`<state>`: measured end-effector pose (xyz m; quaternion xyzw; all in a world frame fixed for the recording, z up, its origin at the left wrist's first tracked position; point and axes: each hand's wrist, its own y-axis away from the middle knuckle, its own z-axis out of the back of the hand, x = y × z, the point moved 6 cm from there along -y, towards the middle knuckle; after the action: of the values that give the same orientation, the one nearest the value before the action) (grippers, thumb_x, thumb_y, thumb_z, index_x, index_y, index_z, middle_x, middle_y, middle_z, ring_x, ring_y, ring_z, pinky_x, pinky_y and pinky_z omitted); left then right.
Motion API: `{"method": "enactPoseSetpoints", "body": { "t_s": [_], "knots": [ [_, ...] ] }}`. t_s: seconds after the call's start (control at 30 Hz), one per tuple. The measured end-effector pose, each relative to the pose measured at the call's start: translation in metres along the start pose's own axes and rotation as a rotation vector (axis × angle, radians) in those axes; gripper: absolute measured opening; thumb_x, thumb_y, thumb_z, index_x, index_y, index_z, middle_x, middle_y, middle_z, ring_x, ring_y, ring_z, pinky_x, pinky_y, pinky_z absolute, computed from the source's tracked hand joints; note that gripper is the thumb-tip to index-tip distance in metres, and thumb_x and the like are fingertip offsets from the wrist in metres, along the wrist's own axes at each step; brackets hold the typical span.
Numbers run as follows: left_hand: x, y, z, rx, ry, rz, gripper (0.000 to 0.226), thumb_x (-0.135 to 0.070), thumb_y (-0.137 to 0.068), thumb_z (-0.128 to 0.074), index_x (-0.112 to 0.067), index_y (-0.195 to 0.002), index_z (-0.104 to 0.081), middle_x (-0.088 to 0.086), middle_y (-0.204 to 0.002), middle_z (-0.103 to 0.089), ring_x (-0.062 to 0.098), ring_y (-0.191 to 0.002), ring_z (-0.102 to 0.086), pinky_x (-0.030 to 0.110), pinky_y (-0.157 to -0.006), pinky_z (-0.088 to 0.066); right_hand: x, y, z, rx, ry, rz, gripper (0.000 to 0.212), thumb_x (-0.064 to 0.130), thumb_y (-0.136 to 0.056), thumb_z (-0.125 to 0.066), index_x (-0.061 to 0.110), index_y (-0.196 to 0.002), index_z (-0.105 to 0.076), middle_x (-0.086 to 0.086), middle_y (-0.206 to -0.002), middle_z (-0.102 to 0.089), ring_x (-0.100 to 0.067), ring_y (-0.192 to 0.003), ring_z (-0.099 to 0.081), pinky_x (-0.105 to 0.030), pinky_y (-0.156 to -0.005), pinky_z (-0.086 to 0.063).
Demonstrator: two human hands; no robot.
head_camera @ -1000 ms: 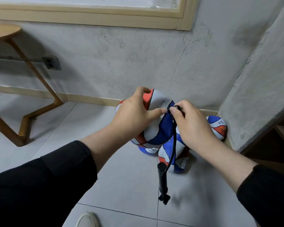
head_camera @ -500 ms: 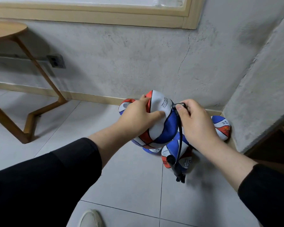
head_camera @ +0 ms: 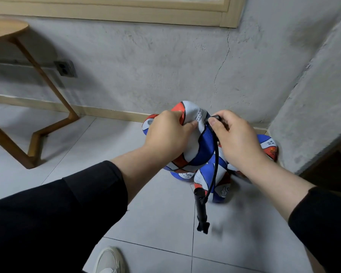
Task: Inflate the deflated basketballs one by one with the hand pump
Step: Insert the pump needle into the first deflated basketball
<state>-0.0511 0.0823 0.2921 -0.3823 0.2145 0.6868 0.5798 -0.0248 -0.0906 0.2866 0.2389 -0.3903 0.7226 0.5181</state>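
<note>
Red-white-blue ball point(head_camera: 193, 150), limp, mid-frame: left hand point(head_camera: 165, 136) grips it, right hand point(head_camera: 236, 138) pinches hose tip point(head_camera: 215, 117) at valve. Pump point(head_camera: 201, 209) dangles below. Needle-seating step, I'd guess; next grab pump, start stroking.

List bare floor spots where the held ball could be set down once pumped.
Bare tile between the wooden table leg and the held ball, and tile right of the dangling pump. The wall corner is crowded: more balls piled behind the right hand.
</note>
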Motion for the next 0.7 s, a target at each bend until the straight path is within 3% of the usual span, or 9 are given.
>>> {"method": "enactPoseSetpoints", "body": {
  "t_s": [0.07, 0.17, 0.27, 0.33, 0.4, 0.47, 0.57, 0.63, 0.7],
  "knots": [
    [0.003, -0.002, -0.001, 0.004, 0.017, 0.02, 0.04, -0.035, -0.096, -0.068, 0.004, -0.09, -0.067, 0.025, -0.083, -0.067, 0.029, -0.071, -0.056, 0.049, -0.074, -0.053, -0.001, -0.002, -0.001, 0.007, 0.0, -0.016, 0.018, 0.029, -0.105, -0.056, 0.015, -0.1, -0.066, 0.007, -0.078, -0.065, -0.012, -0.072, -0.057, -0.03, -0.068, -0.043],
    [0.012, -0.004, -0.001, -0.028, 0.07, 0.075, 0.046, -0.046, -0.091, -0.067, -0.001, -0.097, -0.073, 0.021, -0.091, -0.073, 0.036, -0.088, -0.069, 0.051, -0.082, -0.057, -0.007, -0.004, -0.008, 0.002, -0.09, -0.055, 0.021, 0.031, -0.105, -0.056, 0.019, -0.118, -0.068, 0.005, -0.095, -0.068, -0.01, -0.082, -0.059, -0.031, -0.079, -0.049],
    [0.023, -0.009, 0.006, -0.097, 0.143, 0.134, 0.043, -0.047, -0.091, -0.068, -0.005, -0.099, -0.074, 0.016, -0.093, -0.075, 0.033, -0.094, -0.071, 0.05, -0.085, -0.058, -0.02, 0.002, -0.016, 0.011, -0.103, -0.114, 0.043, 0.042, -0.105, -0.052, 0.022, -0.142, -0.054, 0.007, -0.117, -0.059, -0.005, -0.102, -0.057, -0.018, -0.088, -0.043],
    [0.031, -0.015, 0.013, -0.154, 0.225, 0.16, 0.035, -0.039, -0.095, -0.07, -0.005, -0.097, -0.075, 0.017, -0.095, -0.076, 0.027, -0.09, -0.071, 0.048, -0.086, -0.058, -0.037, 0.011, -0.024, 0.078, -0.133, -0.147, 0.048, 0.045, -0.105, -0.048, 0.021, -0.146, -0.049, 0.018, -0.115, -0.056, 0.01, -0.104, -0.055, -0.004, -0.085, -0.037],
    [0.035, -0.019, 0.021, -0.196, 0.325, 0.175, 0.031, -0.036, -0.095, -0.071, -0.005, -0.093, -0.074, 0.014, -0.095, -0.077, 0.02, -0.081, -0.065, 0.042, -0.082, -0.058, -0.058, 0.023, -0.034, 0.23, -0.112, -0.165, 0.055, 0.055, -0.101, -0.049, 0.025, -0.147, -0.046, 0.025, -0.118, -0.056, 0.016, -0.112, -0.052, -0.004, -0.096, -0.037],
    [0.039, -0.022, 0.027, -0.225, 0.4, 0.196, 0.023, -0.034, -0.095, -0.071, -0.013, -0.085, -0.073, 0.008, -0.094, -0.078, 0.017, -0.082, -0.066, 0.036, -0.083, -0.058, -0.076, 0.037, -0.046, 0.442, -0.022, -0.209, 0.064, 0.059, -0.094, -0.059, 0.032, -0.149, -0.038, 0.025, -0.125, -0.054, 0.007, -0.119, -0.052, -0.011, -0.101, -0.037],
    [0.043, -0.027, 0.033, -0.234, 0.516, 0.21, 0.017, -0.032, -0.096, -0.072, -0.02, -0.084, -0.073, 0.005, -0.097, -0.079, 0.018, -0.091, -0.074, 0.04, -0.091, -0.059, -0.098, 0.054, -0.066, 0.671, 0.078, -0.304, 0.089, 0.039, -0.091, -0.076, 0.034, -0.159, -0.018, 0.018, -0.132, -0.049, -0.007, -0.116, -0.053, -0.018, -0.096, -0.036],
    [0.044, -0.03, 0.036, -0.226, 0.601, 0.199, 0.013, -0.029, -0.097, -0.072, -0.019, -0.089, -0.074, 0.006, -0.098, -0.08, 0.019, -0.095, -0.076, 0.04, -0.092, -0.061, -0.114, 0.051, -0.076, 0.63, 0.158, -0.342, 0.096, 0.036, -0.09, -0.077, 0.033, -0.161, -0.013, 0.004, -0.147, -0.05, -0.023, -0.126, -0.055, -0.028, -0.102, -0.04],
    [0.046, -0.033, 0.038, -0.222, 0.653, 0.191, 0.011, -0.026, -0.098, -0.071, -0.016, -0.094, -0.075, 0.007, -0.099, -0.08, 0.02, -0.095, -0.076, 0.04, -0.093, -0.062, -0.125, 0.044, -0.087, 0.547, 0.152, -0.377, 0.091, 0.03, -0.094, -0.074, 0.028, -0.162, -0.013, 0.001, -0.156, -0.044, -0.029, -0.135, -0.051, -0.035, -0.107, -0.04]
  ]
}}
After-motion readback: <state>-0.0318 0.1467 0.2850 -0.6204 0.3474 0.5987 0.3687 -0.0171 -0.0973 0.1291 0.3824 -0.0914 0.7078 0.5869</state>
